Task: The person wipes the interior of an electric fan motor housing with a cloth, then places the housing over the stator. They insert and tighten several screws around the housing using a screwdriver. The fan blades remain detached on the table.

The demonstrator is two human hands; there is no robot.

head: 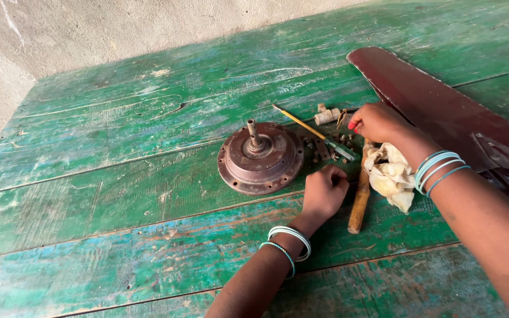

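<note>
A rusty round fan motor housing (260,158) lies flat near the middle of the green table (119,194), shaft upright. Just right of it, small dark screws (319,148) lie scattered loose, toward the table's right edge.

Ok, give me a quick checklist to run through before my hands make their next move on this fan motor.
1. Motor housing flat on the green table, shaft up: ok.
2. Left hand free to grasp: cannot tell, fingers curled shut.
3. Right hand clear of the fan blade: not ok, it sits at the blade's edge.
4. Screwdriver within reach: ok.
5. Small screws gathered beside the housing: ok.
6. Wooden handle unobstructed: not ok, cloth lies against it.
</note>
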